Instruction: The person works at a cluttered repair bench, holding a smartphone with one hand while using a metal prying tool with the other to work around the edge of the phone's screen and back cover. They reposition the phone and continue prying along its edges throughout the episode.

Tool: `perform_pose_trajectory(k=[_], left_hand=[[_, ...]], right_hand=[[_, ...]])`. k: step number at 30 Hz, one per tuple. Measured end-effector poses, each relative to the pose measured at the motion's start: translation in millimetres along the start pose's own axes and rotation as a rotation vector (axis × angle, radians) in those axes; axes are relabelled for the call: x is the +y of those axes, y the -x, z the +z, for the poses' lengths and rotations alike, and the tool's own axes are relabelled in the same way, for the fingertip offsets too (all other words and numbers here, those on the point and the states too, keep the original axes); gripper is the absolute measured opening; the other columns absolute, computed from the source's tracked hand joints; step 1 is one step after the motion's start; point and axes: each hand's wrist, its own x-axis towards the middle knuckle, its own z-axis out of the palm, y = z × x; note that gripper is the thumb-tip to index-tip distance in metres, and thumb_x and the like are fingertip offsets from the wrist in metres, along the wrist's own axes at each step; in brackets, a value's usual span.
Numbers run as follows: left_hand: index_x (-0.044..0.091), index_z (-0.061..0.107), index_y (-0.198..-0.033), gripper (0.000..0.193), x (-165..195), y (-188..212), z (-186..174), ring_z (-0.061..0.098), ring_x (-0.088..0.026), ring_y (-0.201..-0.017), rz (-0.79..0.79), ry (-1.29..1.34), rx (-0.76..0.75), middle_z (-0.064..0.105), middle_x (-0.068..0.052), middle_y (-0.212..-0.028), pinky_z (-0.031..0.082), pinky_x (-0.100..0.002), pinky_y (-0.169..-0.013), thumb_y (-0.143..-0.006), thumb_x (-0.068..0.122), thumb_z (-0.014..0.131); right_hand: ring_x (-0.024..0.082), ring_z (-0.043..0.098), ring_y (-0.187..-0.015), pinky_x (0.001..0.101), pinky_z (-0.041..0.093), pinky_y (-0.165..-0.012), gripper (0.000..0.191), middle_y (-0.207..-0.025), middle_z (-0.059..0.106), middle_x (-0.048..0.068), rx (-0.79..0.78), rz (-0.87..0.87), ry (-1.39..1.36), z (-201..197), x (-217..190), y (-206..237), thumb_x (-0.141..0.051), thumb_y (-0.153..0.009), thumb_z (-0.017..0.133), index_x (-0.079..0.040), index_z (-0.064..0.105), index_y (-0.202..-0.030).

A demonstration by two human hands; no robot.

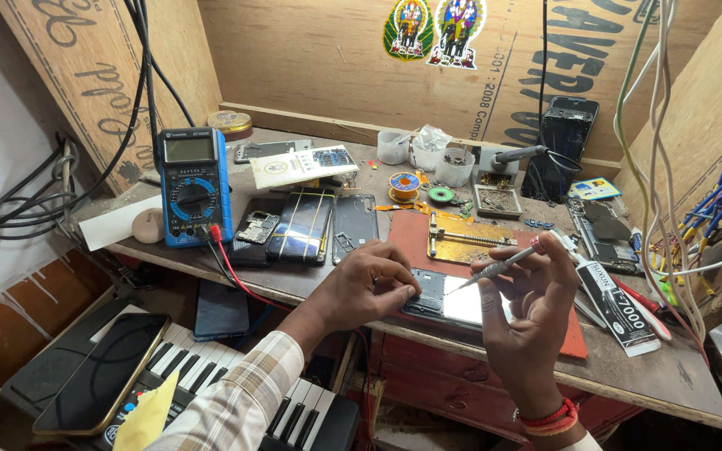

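Note:
An opened phone (449,298) lies back-up on a red mat (411,230) at the bench's front edge. My left hand (365,282) presses down on the phone's left end with its fingertips. My right hand (528,309) holds a slim silver screwdriver (503,265) between thumb and fingers, its tip pointing left at the phone's middle. A red thread band circles my right wrist.
A blue multimeter (195,185) with red lead stands at the left, beside several phones and a bare circuit board (257,226). A metal board holder (470,238), solder spools, small cups and a glue tube (616,307) crowd the bench. A keyboard (294,409) with a phone (104,373) lies below.

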Motion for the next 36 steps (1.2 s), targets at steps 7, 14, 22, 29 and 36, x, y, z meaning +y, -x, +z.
perform_pose_trajectory(k=[7,14,22,29,36], left_hand=[[0.012,0.081,-0.088,0.007,1.0,-0.6,-0.5,0.063,-0.015,-0.097,-0.014,0.028,-0.003,0.069,0.001,-0.090,0.056,-0.031,-0.085,-0.085,0.017,0.077],[0.012,0.082,-0.089,0.008,2.4,-1.9,-0.1,0.062,-0.016,-0.095,-0.057,-0.020,-0.016,0.069,0.001,-0.089,0.056,-0.032,-0.084,-0.087,0.017,0.076],[0.011,0.081,-0.089,0.008,3.5,-0.6,-0.7,0.063,-0.017,-0.096,-0.023,0.002,0.000,0.068,-0.001,-0.090,0.059,-0.031,-0.084,-0.084,0.017,0.078],[0.012,0.079,-0.089,0.009,6.0,0.7,-1.6,0.063,-0.016,-0.097,-0.018,0.024,0.001,0.066,0.000,-0.090,0.060,-0.030,-0.083,-0.083,0.019,0.080],[0.020,0.080,-0.088,0.011,5.5,-0.3,1.4,0.062,-0.014,-0.099,-0.028,-0.054,-0.006,0.066,0.004,-0.091,0.058,-0.030,-0.089,-0.081,0.026,0.084]], right_hand=[[0.026,0.067,-0.117,0.0365,0.058,-0.102,0.079,-0.131,0.055,0.020,-0.007,0.001,0.004,-0.5,-0.7,-0.3,0.017,-0.093,0.061,-0.009,0.020,-0.156],[0.026,0.067,-0.118,0.0363,0.058,-0.102,0.079,-0.131,0.054,0.020,-0.006,0.003,0.005,-0.5,-1.1,-0.9,0.017,-0.093,0.061,-0.009,0.020,-0.156],[0.026,0.067,-0.117,0.0363,0.058,-0.102,0.079,-0.131,0.055,0.020,-0.005,0.006,0.014,-0.4,-1.3,-0.8,0.017,-0.093,0.061,-0.008,0.020,-0.156],[0.026,0.067,-0.117,0.0364,0.058,-0.102,0.079,-0.132,0.054,0.020,-0.007,0.009,0.011,-0.6,-0.6,-0.7,0.017,-0.093,0.061,-0.009,0.020,-0.156],[0.026,0.067,-0.118,0.0365,0.059,-0.102,0.081,-0.131,0.055,0.020,-0.010,0.005,0.015,-0.8,-0.6,-0.3,0.017,-0.093,0.061,-0.009,0.019,-0.157]])
